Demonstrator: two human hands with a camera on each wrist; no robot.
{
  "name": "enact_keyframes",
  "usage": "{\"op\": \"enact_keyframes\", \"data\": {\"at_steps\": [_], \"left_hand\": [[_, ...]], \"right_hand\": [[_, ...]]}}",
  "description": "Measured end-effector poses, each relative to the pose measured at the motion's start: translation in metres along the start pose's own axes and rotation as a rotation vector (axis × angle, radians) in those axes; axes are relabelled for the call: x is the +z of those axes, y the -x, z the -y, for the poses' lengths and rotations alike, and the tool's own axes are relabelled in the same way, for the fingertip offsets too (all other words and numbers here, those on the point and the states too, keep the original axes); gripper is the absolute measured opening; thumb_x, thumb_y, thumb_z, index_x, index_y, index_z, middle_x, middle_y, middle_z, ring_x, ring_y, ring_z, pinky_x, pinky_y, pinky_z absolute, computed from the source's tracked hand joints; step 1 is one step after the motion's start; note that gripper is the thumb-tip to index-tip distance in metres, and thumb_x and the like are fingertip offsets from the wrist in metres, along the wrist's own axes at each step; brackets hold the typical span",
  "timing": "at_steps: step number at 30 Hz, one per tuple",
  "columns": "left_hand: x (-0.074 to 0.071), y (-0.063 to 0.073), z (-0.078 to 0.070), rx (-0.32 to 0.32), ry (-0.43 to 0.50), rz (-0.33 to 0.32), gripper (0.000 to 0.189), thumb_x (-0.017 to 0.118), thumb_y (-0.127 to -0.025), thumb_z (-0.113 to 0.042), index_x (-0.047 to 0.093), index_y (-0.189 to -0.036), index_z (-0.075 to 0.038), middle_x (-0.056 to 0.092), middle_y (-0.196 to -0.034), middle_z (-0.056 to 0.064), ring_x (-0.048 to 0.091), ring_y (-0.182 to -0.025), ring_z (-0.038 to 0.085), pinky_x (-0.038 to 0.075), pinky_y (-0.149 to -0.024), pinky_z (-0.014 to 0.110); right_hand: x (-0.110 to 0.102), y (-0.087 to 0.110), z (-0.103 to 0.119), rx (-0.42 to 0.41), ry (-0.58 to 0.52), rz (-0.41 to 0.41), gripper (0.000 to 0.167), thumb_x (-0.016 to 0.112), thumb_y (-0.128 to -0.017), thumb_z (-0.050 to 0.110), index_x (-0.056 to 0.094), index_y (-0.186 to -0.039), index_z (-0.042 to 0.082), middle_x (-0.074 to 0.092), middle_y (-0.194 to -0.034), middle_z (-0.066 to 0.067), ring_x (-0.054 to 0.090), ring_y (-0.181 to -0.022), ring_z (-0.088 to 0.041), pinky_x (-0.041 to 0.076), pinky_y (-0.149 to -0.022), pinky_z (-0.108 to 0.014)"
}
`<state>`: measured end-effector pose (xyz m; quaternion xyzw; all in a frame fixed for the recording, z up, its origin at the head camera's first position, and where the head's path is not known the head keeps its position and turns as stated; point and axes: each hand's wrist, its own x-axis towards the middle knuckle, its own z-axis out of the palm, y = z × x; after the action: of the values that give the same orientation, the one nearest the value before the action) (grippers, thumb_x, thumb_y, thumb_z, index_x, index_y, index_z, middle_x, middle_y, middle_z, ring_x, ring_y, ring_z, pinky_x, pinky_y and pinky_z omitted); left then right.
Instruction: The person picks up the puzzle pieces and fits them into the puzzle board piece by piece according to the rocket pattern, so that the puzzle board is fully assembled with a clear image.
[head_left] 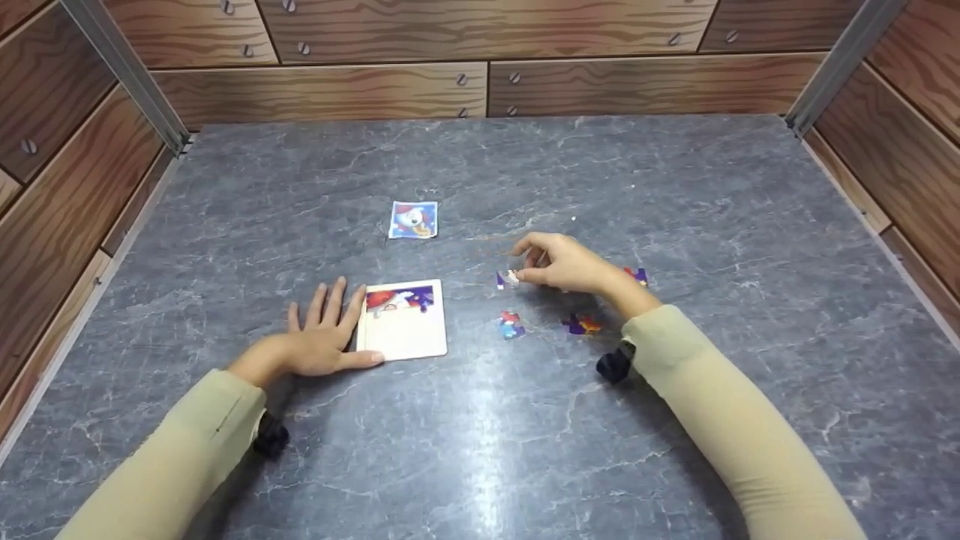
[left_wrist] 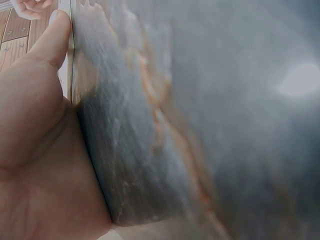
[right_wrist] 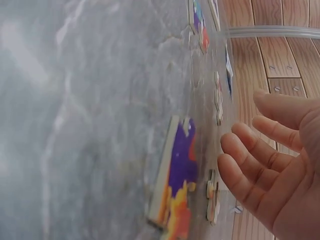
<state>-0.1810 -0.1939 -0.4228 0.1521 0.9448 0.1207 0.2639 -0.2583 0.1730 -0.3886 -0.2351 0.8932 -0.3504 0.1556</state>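
A square puzzle tray (head_left: 409, 334) lies on the table, with a strip of red, white and purple picture along its top. Against its left side rests my left hand (head_left: 319, 341), fingers spread and thumb at the lower left corner. My right hand (head_left: 566, 262) hovers with loosely bent fingers beside a white and purple puzzle piece (head_left: 506, 280); the right wrist view shows nothing between thumb and fingers. Below it lie a red and blue puzzle piece (head_left: 511, 327) and a purple and orange puzzle piece (right_wrist: 184, 165). Another red and purple piece (head_left: 639, 275) is partly hidden behind the right wrist.
A small picture card (head_left: 413, 220) with a white cartoon dog lies beyond the tray. The grey marbled table (head_left: 480, 165) is bounded by wood-patterned panels (head_left: 322, 94) at the back and sides.
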Motion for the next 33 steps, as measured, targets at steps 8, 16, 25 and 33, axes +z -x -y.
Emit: {"op": "enact_keyframes", "data": {"at_steps": [8, 16, 25, 33], "left_hand": [[-0.001, 0.002, -0.003, 0.000, 0.002, 0.007, 0.111, 0.038, -0.077, -0.080, -0.018, -0.147, -0.015, -0.031, -0.147, 0.015, -0.030, -0.131, 0.036, -0.018, -0.094, 0.066], [-0.003, 0.004, -0.005, 0.011, -0.002, 0.014, 0.109, 0.038, -0.079, -0.078, -0.018, -0.147, -0.013, -0.031, -0.147, 0.017, -0.029, -0.132, 0.037, -0.018, -0.094, 0.067], [-0.005, 0.003, -0.003, -0.004, -0.005, 0.012, 0.110, 0.038, -0.077, -0.079, -0.019, -0.147, -0.015, -0.032, -0.147, 0.015, -0.031, -0.131, 0.035, -0.018, -0.094, 0.066], [-0.005, 0.006, -0.006, 0.029, -0.005, 0.003, 0.108, 0.039, -0.080, -0.076, -0.016, -0.147, -0.012, -0.028, -0.147, 0.020, -0.027, -0.132, 0.040, -0.017, -0.094, 0.067]], "right_hand": [[0.003, -0.003, 0.000, -0.015, 0.046, 0.013, 0.037, 0.071, -0.082, 0.012, 0.058, -0.115, 0.000, 0.062, -0.094, -0.013, 0.058, -0.084, -0.024, 0.047, -0.075, -0.035], [0.006, -0.010, 0.000, -0.008, 0.147, 0.032, 0.035, 0.075, -0.078, 0.013, 0.061, -0.106, 0.000, 0.060, -0.094, -0.014, 0.055, -0.090, -0.028, 0.043, -0.084, -0.041], [0.006, -0.014, 0.007, -0.014, 0.228, 0.082, 0.026, 0.072, -0.081, 0.015, 0.059, -0.098, 0.000, 0.057, -0.092, -0.014, 0.053, -0.088, -0.027, 0.043, -0.082, -0.041], [0.006, -0.014, 0.006, -0.069, 0.288, 0.104, 0.026, 0.071, -0.080, 0.017, 0.059, -0.096, 0.000, 0.057, -0.090, -0.013, 0.053, -0.085, -0.027, 0.044, -0.081, -0.040]]}}
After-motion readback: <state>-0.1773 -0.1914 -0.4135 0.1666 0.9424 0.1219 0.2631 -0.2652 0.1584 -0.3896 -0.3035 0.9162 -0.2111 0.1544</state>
